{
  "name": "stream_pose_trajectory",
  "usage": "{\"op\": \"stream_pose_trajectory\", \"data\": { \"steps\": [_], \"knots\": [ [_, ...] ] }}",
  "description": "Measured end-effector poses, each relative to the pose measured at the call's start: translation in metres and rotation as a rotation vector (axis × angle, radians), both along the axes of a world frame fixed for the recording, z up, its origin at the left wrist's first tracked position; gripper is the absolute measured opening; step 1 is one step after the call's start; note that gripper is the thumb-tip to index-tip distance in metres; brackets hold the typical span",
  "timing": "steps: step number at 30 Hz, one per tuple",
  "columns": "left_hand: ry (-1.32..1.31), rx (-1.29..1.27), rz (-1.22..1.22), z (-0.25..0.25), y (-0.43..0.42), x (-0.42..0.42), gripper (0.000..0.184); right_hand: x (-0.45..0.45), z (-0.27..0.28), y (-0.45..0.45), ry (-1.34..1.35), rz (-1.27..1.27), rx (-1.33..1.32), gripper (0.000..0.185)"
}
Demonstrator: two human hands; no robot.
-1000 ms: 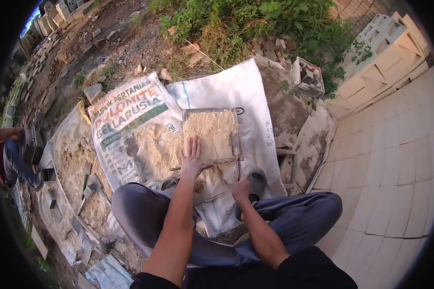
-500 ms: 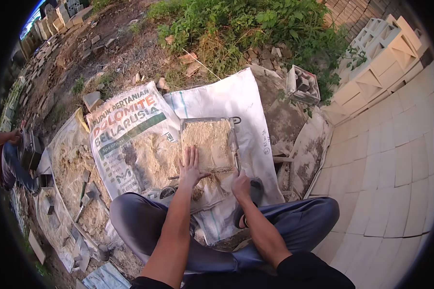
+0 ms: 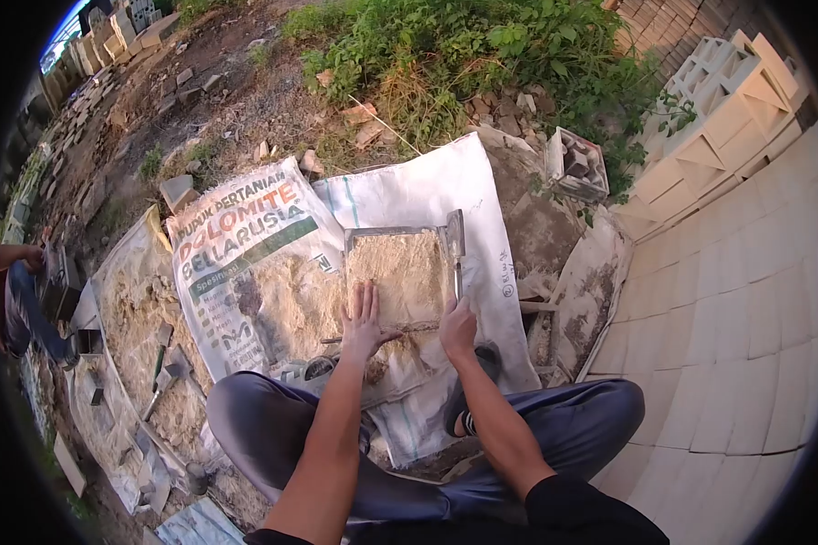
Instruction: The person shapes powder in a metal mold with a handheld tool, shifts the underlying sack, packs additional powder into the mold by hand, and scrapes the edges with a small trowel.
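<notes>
Pale, damp-looking sandy mix (image 3: 396, 263) fills a flat rectangular mould (image 3: 395, 231) in front of me. My left hand (image 3: 364, 323) lies on the mix at its near left, fingers spread. At the mould's right edge, my right hand (image 3: 458, 327) is closed around the near end of a long, narrow metal tool (image 3: 458, 280), which points away from me. A dark flat piece (image 3: 456, 232) shows at the far right corner; whether it belongs to the tool I cannot tell. Loose mix (image 3: 295, 286) lies left of the mould.
A printed white sack (image 3: 245, 222) and a plain white sheet (image 3: 482, 182) lie underneath. Hand tools (image 3: 162, 363) rest in sandy material at left, near another person's leg (image 3: 27, 309). Stacked pale blocks (image 3: 700, 363) line the right side; a small crate (image 3: 576, 165) stands beyond.
My right hand has shifted slightly away from me, along the mould's right edge. The metal tool's far end looks turned, showing a wider dark piece. My left hand stays on the mix.
</notes>
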State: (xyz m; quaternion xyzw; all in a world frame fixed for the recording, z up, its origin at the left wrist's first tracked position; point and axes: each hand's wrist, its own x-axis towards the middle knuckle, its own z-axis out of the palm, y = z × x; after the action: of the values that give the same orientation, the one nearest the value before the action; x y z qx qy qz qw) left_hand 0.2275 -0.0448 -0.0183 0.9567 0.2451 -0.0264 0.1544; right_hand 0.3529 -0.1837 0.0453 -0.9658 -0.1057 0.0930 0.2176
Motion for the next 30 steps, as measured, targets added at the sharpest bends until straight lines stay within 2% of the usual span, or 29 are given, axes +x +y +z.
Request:
{"op": "stream_pose_trajectory", "data": {
  "steps": [2, 3, 5, 8, 10, 14, 15, 16, 20, 22, 25, 30],
  "knots": [
    [-0.03, 0.003, -0.007, -0.002, -0.007, -0.006, 0.121, -0.005, -0.012, -0.006, -0.011, -0.033, 0.041, 0.043],
    [-0.001, -0.016, -0.005, 0.003, -0.006, -0.005, 0.121, 0.0, -0.033, -0.007, -0.003, 0.009, -0.026, 0.043],
    [0.014, -0.023, 0.005, 0.013, -0.001, 0.0, 0.121, 0.009, -0.035, -0.003, -0.008, 0.057, -0.083, 0.043],
    [0.068, -0.042, -0.001, 0.013, -0.006, -0.001, 0.12, 0.006, -0.014, -0.011, -0.002, 0.089, -0.099, 0.042],
    [0.039, -0.05, 0.001, 0.012, -0.003, -0.001, 0.12, 0.006, -0.003, -0.005, -0.045, 0.015, -0.027, 0.044],
    [-0.028, -0.01, 0.002, 0.007, -0.004, 0.001, 0.12, 0.005, -0.026, -0.007, -0.033, -0.02, -0.014, 0.044],
    [0.04, -0.026, 0.0, 0.012, -0.005, 0.002, 0.12, 0.006, -0.035, -0.012, -0.021, 0.03, -0.047, 0.044],
    [0.112, -0.042, 0.001, 0.017, -0.003, 0.001, 0.119, 0.006, -0.031, -0.01, -0.004, 0.081, -0.082, 0.044],
    [0.056, -0.049, -0.004, 0.012, -0.003, -0.001, 0.12, 0.007, -0.004, -0.012, -0.009, 0.09, -0.06, 0.045],
    [0.02, -0.047, 0.006, 0.007, 0.001, 0.002, 0.12, 0.002, -0.002, -0.007, 0.001, -0.036, 0.028, 0.048],
    [0.024, -0.036, -0.008, 0.013, -0.004, 0.0, 0.12, -0.005, -0.027, -0.014, 0.07, 0.038, -0.103, 0.046],
    [0.083, -0.045, -0.013, 0.01, -0.005, 0.0, 0.119, 0.003, -0.003, -0.016, -0.006, 0.012, 0.052, 0.046]
  ]
}}
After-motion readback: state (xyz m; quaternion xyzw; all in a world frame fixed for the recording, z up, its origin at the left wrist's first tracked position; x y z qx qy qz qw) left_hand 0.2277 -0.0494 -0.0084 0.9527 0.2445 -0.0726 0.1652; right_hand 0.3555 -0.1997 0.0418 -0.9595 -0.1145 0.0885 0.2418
